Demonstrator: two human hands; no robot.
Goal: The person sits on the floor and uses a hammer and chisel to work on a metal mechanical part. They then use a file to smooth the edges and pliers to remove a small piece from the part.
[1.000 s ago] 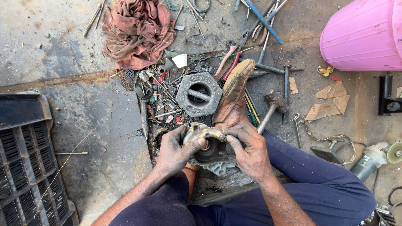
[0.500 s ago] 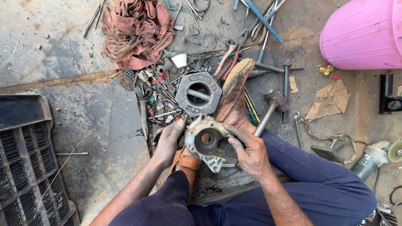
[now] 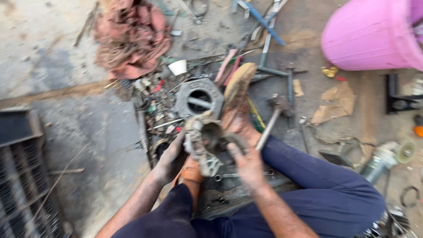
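Note:
Both my hands hold a greasy grey metal housing [image 3: 205, 145] with a round opening, lifted just above the ground between my legs. My left hand [image 3: 169, 159] grips its left side. My right hand [image 3: 247, 164] grips its right side, thumb near the opening. Just behind it lies an octagonal metal cover [image 3: 199, 98] with a round hole. My bare foot [image 3: 238, 99] rests to the right of that cover. The view is motion-blurred.
A hammer [image 3: 273, 114] lies right of my foot. Reddish rags [image 3: 131, 37] sit at the back left, a pink bucket [image 3: 370, 35] at the top right. Pliers, spanners and small parts litter the ground. A black crate [image 3: 22, 176] stands at the left.
The housing was turned in my hands so its round opening faces up, then tilted and lifted slightly. The view shifted and blurred.

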